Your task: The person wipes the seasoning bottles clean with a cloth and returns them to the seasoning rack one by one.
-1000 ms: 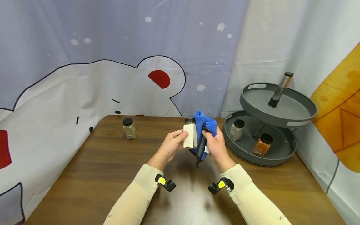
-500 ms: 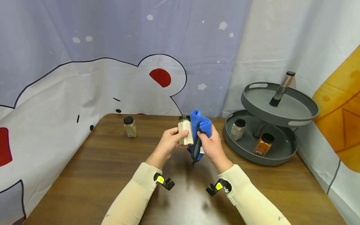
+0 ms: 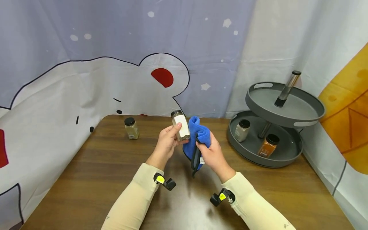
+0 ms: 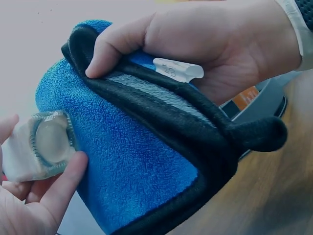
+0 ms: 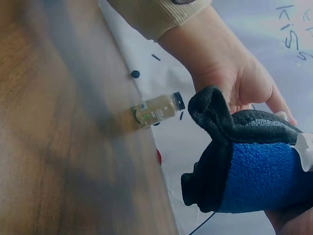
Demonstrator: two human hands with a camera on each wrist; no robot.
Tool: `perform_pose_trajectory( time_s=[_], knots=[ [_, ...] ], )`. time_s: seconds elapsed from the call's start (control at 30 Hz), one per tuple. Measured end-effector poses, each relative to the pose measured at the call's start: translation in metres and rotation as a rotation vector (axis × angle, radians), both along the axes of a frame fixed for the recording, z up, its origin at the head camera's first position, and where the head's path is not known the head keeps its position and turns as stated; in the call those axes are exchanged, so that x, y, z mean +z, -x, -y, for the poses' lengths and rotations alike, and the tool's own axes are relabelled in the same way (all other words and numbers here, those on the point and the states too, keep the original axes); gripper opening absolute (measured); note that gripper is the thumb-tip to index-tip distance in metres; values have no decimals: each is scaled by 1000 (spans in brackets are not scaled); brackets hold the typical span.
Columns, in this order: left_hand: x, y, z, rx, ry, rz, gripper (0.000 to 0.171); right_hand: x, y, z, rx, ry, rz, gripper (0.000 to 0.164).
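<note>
Tilted in my left hand point(image 3: 166, 143) is a spice jar point(image 3: 180, 125) with a black lid and pale contents, the fingers and thumb gripping its sides above the table. In the left wrist view the jar's clear base point(image 4: 53, 139) faces the camera, close beside the cloth. My right hand point(image 3: 213, 154) grips a folded blue cloth point(image 3: 198, 132) with black edging and a white tag point(image 4: 178, 70). The thumb presses on the cloth's dark edge in the left wrist view. Much of the right hand is hidden behind the cloth in the right wrist view.
A black-lidded jar point(image 3: 132, 128) stands at the table's back left. To the right is a grey two-tier round rack point(image 3: 284, 119); its lower tier holds a jar with pale contents point(image 3: 241, 130) and one with orange contents point(image 3: 268, 146). A patterned curtain point(image 3: 129, 86) hangs behind the table.
Both hands have shifted left with the jar and cloth. The jar has gone from upright to tilted, its lid leaning left, and sits a little higher and farther from the right hand.
</note>
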State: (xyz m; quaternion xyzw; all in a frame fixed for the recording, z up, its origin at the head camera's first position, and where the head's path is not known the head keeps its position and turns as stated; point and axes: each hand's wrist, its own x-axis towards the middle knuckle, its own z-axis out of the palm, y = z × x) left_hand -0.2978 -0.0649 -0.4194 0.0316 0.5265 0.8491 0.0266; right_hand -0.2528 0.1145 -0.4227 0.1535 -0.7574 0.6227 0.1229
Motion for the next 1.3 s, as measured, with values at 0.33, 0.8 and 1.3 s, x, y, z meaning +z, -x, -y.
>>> perform_pose_trajectory(
  time_s=[0.33,0.8,1.3],
  knots=[
    [-3,-2,-2,-82,3,9,25,3,0,-4,-39,-4,-8,49],
    [-4,-15,-4,-387,114,-52,15,11,12,-12,-41,165,49,45],
    [-3,-16,-15,-207,485,-91,42,7,11,-7,-108,141,1,46]
  ],
)
